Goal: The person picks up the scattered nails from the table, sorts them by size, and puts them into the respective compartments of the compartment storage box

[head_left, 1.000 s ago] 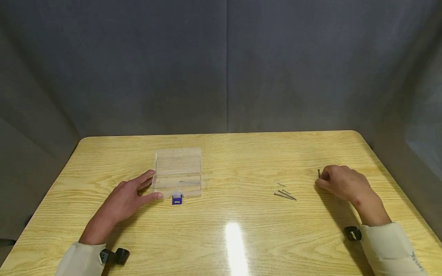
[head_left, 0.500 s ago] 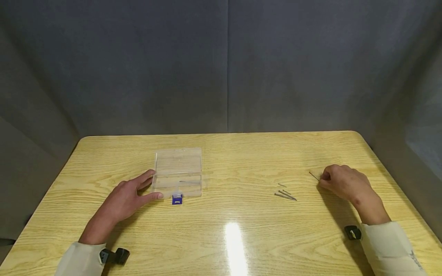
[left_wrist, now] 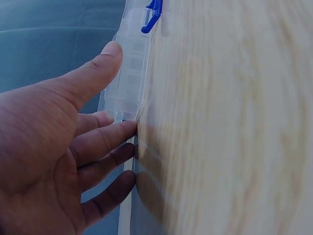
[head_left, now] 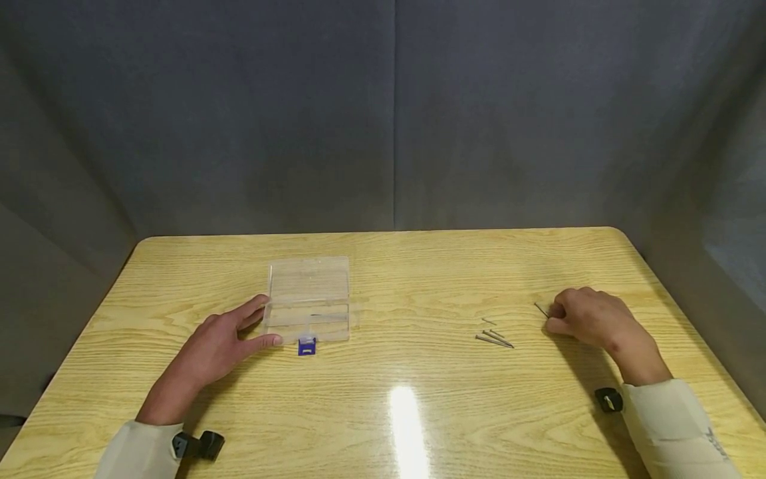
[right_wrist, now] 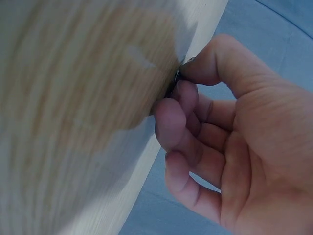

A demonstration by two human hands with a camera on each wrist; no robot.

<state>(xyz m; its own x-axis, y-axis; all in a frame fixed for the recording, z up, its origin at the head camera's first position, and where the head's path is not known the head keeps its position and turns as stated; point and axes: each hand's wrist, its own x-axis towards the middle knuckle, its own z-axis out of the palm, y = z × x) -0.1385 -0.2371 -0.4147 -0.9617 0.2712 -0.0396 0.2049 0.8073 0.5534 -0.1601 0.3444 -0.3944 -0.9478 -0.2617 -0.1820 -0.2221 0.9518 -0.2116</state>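
Observation:
A clear plastic box [head_left: 307, 322] with a blue latch [head_left: 307, 346] lies on the table, its lid [head_left: 308, 278] folded back. Inside it shows a thin dark sliver, too small to name. My left hand [head_left: 218, 349] spreads along the box's left side; the thumb touches the front corner. In the left wrist view, that hand's [left_wrist: 68, 132] fingers are loosely extended beside the box [left_wrist: 128, 73]. Over at the right, my right hand [head_left: 589, 319] pinches a nail [head_left: 541, 309] between thumb and fingertips, low over the tabletop. Its head end sticks out to the left; the fingers hide the rest.
Several loose nails [head_left: 494, 338] lie between box and right hand, with one smaller nail [head_left: 489, 321] just behind them. The wooden table [head_left: 413, 286] has rounded back corners, and a dark grey fabric screen [head_left: 383, 133] stands behind it.
The nail at my right fingertips has swung from pointing away to slanting left. The right hand has shifted slightly left in the last half second. My left hand and the box have stayed still.

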